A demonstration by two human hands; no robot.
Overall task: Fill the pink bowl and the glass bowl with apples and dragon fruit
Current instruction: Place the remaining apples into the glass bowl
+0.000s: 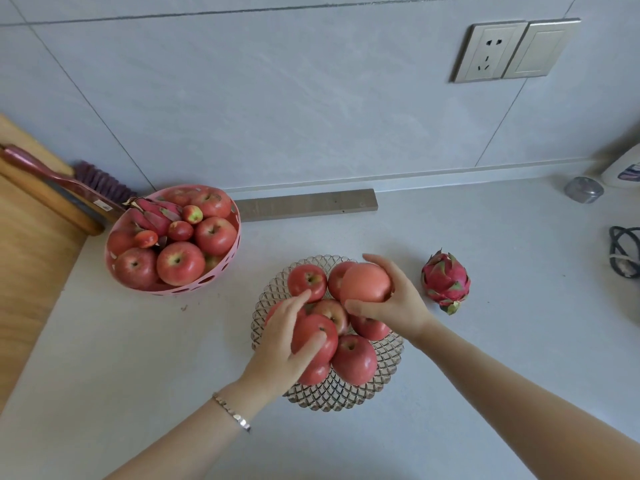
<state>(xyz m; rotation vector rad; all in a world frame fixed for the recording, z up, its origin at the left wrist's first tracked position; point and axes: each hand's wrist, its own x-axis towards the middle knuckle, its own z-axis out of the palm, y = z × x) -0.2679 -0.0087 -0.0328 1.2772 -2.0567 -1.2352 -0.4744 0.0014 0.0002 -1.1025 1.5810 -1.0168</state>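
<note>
At far left a wooden board (pixel 31 258) lies on the pale surface (pixel 485 237), a red-handled brush (pixel 52 178) resting across it; just beside it stands the pink bowl (pixel 227 265), heaped with red apples (pixel 180 263), a few small red fruits and one dragon fruit (pixel 156 213) lying toward its back left; behind the bowl a grey strip (pixel 306 204) runs along the foot of the wall; at centre the glass bowl (pixel 332 393), nearer the person, holds a pile of apples; the left hand (pixel 287 337), a bracelet (pixel 232 412) at its wrist, is closed around a red apple (pixel 317 337) on the front left of that pile, fingers reaching toward the apple behind; the right hand (pixel 394 303) grips a paler, pinkish apple (pixel 365 282) just above the bowl's back right; to the right, apart from both hands and both bowls, a second dragon fruit (pixel 446 280) sits alone on the surface; farther right lie a small grey lid (pixel 583 189) and a dark cable (pixel 623 251); a wall socket (pixel 488 51) is mounted above.
</note>
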